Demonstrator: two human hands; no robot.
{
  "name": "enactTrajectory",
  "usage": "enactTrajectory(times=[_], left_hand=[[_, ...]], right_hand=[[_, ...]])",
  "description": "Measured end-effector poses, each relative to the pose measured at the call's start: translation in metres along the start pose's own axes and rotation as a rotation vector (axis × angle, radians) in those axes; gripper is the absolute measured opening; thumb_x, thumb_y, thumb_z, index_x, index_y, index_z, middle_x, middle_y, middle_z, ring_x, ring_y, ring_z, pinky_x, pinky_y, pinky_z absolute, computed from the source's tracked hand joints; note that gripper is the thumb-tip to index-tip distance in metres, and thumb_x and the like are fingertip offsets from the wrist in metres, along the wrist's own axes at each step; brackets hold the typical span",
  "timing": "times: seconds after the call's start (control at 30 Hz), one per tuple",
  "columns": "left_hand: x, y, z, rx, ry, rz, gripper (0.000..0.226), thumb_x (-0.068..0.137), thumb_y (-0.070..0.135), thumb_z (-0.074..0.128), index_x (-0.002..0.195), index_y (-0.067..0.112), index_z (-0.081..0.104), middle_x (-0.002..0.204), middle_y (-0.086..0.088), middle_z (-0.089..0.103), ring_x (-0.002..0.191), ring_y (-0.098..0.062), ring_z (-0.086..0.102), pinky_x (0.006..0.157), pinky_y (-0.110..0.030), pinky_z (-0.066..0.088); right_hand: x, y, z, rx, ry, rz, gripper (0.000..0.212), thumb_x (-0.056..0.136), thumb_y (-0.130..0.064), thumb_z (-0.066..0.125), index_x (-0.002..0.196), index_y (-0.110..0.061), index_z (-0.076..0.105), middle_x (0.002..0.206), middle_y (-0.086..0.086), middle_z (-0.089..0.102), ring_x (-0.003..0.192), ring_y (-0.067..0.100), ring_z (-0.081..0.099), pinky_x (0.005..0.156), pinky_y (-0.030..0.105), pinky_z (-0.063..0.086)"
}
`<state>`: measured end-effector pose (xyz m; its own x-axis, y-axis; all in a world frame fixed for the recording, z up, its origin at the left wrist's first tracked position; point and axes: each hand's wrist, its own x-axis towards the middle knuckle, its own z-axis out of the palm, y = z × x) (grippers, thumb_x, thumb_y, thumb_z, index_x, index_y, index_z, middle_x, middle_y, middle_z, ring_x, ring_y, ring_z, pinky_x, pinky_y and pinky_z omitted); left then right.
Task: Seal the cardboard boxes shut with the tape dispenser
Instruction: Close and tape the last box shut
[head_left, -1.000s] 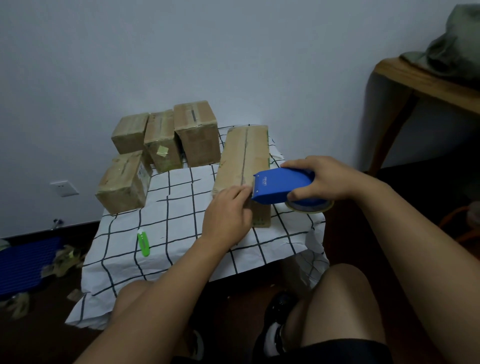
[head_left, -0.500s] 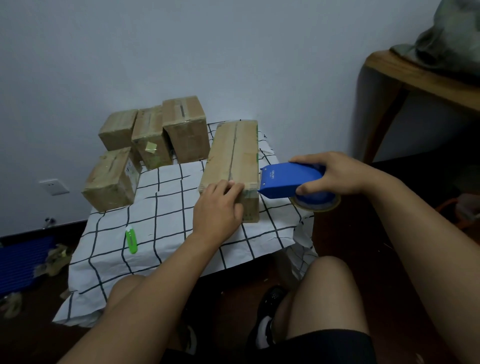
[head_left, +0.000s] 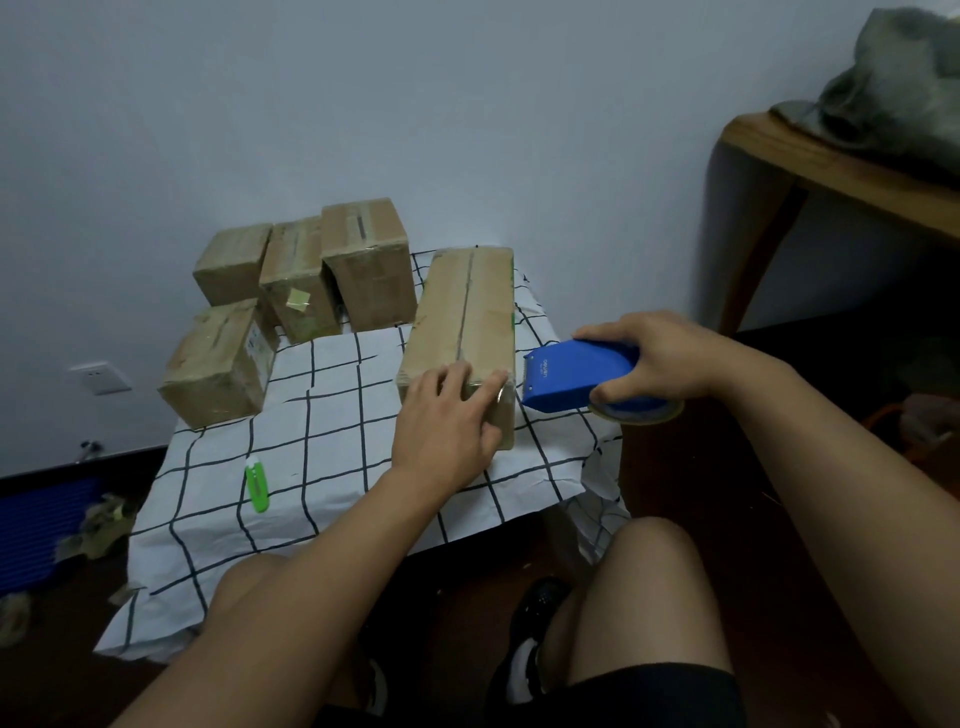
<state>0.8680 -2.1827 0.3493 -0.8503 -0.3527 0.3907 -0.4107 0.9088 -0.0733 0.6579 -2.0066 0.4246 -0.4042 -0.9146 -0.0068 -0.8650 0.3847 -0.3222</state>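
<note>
L hand (head_left: 447, 415) lies flat w/ straight fingers on the near end of the long box (head_left: 465, 332) at table centre, R hand (head_left: 660, 358) grips the blue tape dispenser (head_left: 576, 379) just beside its near-right corner — probably best to keep the box pinned & pull tape straight along the seam.

We see a dim, flat-lit room with a cool blue cast on the wall (head_left: 363, 104). The lower right of the frame sinks into deep shadow under the wooden table (head_left: 831, 171). Detail is soft and slightly smeared throughout. Wide-angle distortion bends the forearms at the lower edges.
</note>
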Motion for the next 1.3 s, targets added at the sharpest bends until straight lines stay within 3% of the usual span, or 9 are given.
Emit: enactTrajectory(times=[0.23,0.37,0.5,0.63,0.77,1.0,1.1,1.2,1.3], left_hand=[[0.001,0.000,-0.002,0.010,-0.015,0.040,0.060,0.082,0.038,0.052,0.140,0.028,0.043,0.140,0.006,0.049,0.113,-0.031,0.048,0.095,-0.042,0.041],[0.001,0.002,-0.004,-0.016,0.015,0.036,0.057,0.079,0.036,0.054,0.135,0.026,0.049,0.134,0.004,0.055,0.106,-0.031,0.051,0.089,-0.041,0.043],[0.002,0.002,-0.005,-0.013,-0.018,0.027,0.057,0.081,0.037,0.051,0.136,0.027,0.047,0.136,0.005,0.053,0.107,-0.031,0.049,0.092,-0.041,0.040],[0.004,0.003,-0.008,-0.009,-0.056,0.033,0.057,0.082,0.039,0.049,0.138,0.030,0.043,0.139,0.006,0.050,0.109,-0.030,0.048,0.092,-0.041,0.040],[0.001,0.000,-0.010,-0.031,-0.031,0.041,0.057,0.080,0.038,0.053,0.136,0.030,0.045,0.135,0.006,0.053,0.105,-0.029,0.051,0.087,-0.041,0.043],[0.003,0.000,-0.005,-0.030,-0.064,0.045,0.057,0.083,0.040,0.050,0.138,0.035,0.038,0.138,0.006,0.046,0.111,-0.030,0.045,0.095,-0.042,0.034],[0.003,0.001,-0.001,-0.078,-0.049,0.011,0.057,0.082,0.041,0.051,0.138,0.037,0.039,0.142,0.007,0.043,0.123,-0.031,0.038,0.103,-0.043,0.023],[0.006,0.002,0.001,-0.164,0.011,0.027,0.051,0.083,0.041,0.052,0.133,0.033,0.050,0.141,0.005,0.048,0.132,-0.031,0.036,0.104,-0.042,0.017],[0.015,0.003,0.007,-0.326,0.114,-0.034,0.036,0.090,0.048,0.050,0.117,0.032,0.066,0.124,0.011,0.061,0.117,-0.020,0.049,0.095,-0.037,0.029]], right_hand=[[0.015,-0.033,-0.004,-0.233,0.002,-0.017,0.077,0.066,-0.062,0.063,0.138,-0.038,0.054,0.088,-0.012,0.045,0.086,0.018,0.047,0.071,0.035,0.039],[0.020,-0.057,-0.010,-0.292,-0.031,0.023,0.055,0.067,-0.055,0.068,0.117,-0.033,0.063,0.091,-0.004,0.061,0.081,0.020,0.055,0.071,0.038,0.052],[0.021,-0.080,-0.012,-0.385,0.002,0.071,0.047,0.063,-0.055,0.071,0.101,-0.028,0.064,0.080,-0.004,0.057,0.079,0.023,0.056,0.059,0.031,0.043],[0.017,-0.091,-0.011,-0.400,0.025,0.171,0.044,0.064,-0.049,0.074,0.099,-0.025,0.063,0.077,-0.005,0.050,0.080,0.023,0.052,0.053,0.027,0.031],[0.006,-0.082,0.019,-0.486,-0.089,0.235,0.056,0.073,-0.051,0.079,0.116,-0.020,0.061,0.097,0.002,0.055,0.095,0.025,0.049,0.067,0.033,0.041],[0.010,-0.061,0.015,-0.281,0.232,0.340,0.058,0.077,-0.056,0.068,0.125,-0.027,0.054,0.097,0.002,0.039,0.107,0.030,0.045,0.073,0.037,0.037],[0.010,-0.058,0.027,-0.185,0.369,0.384,0.059,0.078,-0.054,0.067,0.129,-0.027,0.052,0.095,0.001,0.039,0.095,0.024,0.037,0.071,0.035,0.035],[0.010,-0.053,0.039,-0.051,0.518,0.394,0.070,0.078,-0.058,0.063,0.139,-0.029,0.045,0.097,-0.001,0.042,0.094,0.019,0.036,0.070,0.034,0.034],[0.015,-0.046,0.043,0.111,0.611,0.385,0.076,0.078,-0.064,0.061,0.143,-0.029,0.043,0.104,-0.001,0.049,0.099,0.020,0.046,0.074,0.034,0.038]])
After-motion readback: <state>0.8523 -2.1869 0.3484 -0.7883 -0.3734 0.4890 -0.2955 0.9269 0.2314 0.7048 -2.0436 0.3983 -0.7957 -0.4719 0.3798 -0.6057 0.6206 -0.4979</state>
